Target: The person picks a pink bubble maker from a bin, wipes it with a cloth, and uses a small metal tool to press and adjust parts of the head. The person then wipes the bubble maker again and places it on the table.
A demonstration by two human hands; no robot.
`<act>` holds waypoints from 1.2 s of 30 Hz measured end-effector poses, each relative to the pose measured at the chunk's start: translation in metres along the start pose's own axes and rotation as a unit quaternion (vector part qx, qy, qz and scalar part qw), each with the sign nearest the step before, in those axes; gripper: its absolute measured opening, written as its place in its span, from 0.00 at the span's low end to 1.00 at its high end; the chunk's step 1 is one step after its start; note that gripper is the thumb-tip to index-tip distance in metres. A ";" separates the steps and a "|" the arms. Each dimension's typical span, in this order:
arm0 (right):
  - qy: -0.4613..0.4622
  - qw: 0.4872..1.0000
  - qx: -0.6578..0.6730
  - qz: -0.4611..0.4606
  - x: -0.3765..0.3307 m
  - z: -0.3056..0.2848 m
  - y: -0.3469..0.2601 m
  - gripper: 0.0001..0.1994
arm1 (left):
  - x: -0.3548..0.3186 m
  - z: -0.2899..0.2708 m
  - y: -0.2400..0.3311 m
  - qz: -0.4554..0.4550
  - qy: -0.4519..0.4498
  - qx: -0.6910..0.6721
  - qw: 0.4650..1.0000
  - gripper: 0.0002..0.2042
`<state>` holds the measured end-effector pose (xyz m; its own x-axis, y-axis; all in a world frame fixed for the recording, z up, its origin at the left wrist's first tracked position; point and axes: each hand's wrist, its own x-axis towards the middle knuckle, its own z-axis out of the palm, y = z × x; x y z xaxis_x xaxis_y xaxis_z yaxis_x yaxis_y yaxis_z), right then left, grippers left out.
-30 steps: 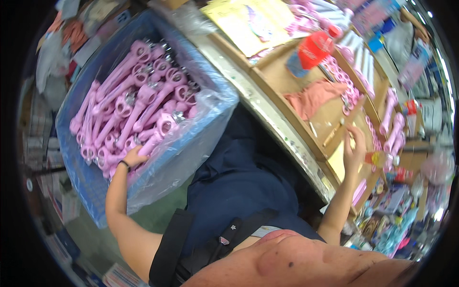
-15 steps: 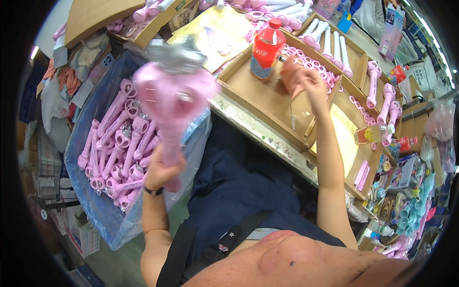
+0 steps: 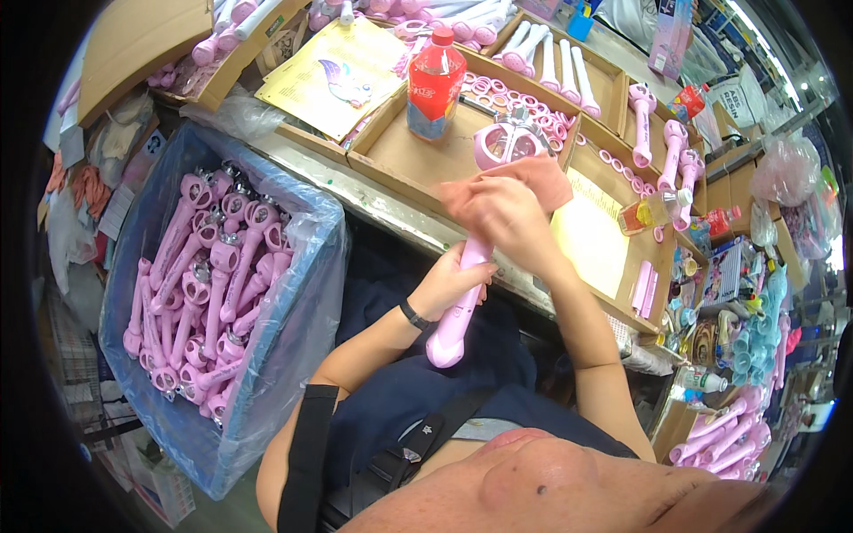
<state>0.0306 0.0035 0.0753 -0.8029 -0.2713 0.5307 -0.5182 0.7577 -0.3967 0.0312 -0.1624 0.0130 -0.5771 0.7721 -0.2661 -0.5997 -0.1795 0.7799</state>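
The left hand (image 3: 453, 282) closes its fingers around the handle of a pink wand (image 3: 468, 282) at frame centre. The right hand (image 3: 506, 218) clasps a pink cloth (image 3: 524, 182) against the wand's head. A blue bin (image 3: 302, 293) of wands sits at left, a red bottle (image 3: 435, 84) above.

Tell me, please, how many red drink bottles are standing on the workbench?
1. The red bottle stands upright in a shallow cardboard tray, beyond the pink wand held in both hands. Others may be hidden in the clutter at right.
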 end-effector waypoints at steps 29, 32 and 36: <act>0.197 0.665 0.660 0.289 -0.022 0.053 -0.027 0.32 | -0.035 0.004 0.053 0.367 0.122 0.368 0.845 0.10; 0.204 0.676 0.642 0.299 -0.022 0.053 -0.031 0.30 | -0.028 0.014 0.057 0.325 0.103 0.342 0.876 0.13; 0.235 0.700 0.610 0.287 -0.023 0.054 -0.032 0.31 | -0.023 0.019 0.055 0.305 0.112 0.326 0.888 0.12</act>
<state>0.0496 -0.0466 0.0348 -0.9449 0.3132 0.0959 -0.2462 -0.4864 -0.8383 0.0220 -0.1789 0.0728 -0.8242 0.4986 0.2685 0.2684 -0.0736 0.9605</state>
